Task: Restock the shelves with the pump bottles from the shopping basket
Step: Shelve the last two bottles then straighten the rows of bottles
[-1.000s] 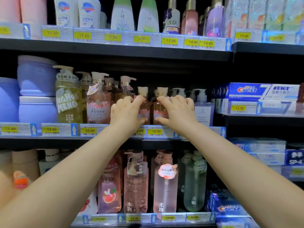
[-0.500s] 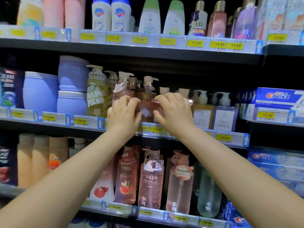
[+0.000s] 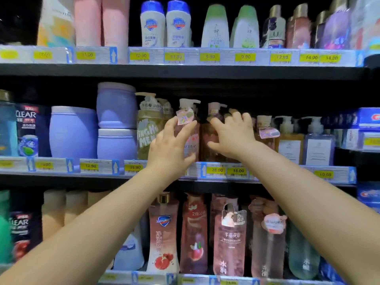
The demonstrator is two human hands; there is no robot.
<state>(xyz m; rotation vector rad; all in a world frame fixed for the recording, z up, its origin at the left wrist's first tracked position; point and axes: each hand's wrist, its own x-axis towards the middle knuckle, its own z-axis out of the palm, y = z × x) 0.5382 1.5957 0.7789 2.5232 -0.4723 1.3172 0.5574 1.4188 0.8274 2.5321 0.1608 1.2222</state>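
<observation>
Both hands reach up to the middle shelf (image 3: 61, 175), each on a pump bottle in the front row. The left hand (image 3: 168, 150) is curled loosely around the pink pump bottle (image 3: 190, 138) with the tagged neck, thumb on the bottle's right face and fingers (image 3: 169, 126) along its left, partly open rather than clamped; whether the palm presses the bottle cannot be told. The right hand (image 3: 230, 135) lies over the amber pump bottle (image 3: 207, 140) just beside the pink one, fingers spread and bent across its shoulder, thumb low on its front; this reads as a steadying touch more than a full grip. The two hands are near each other but not touching, with a narrow dark gap between the two bottles. The step appears to be seating and aligning the bottles at the shelf edge, above the price strip (image 3: 217, 170). To do it well, each bottle would be pushed from low on the body, kept upright, label forward, pump heads clear of the shelf above and of neighbours such as the green-gold pump bottle (image 3: 147, 136) at left and the smaller pump bottles (image 3: 289, 140) at right. The shopping basket is out of view.
</observation>
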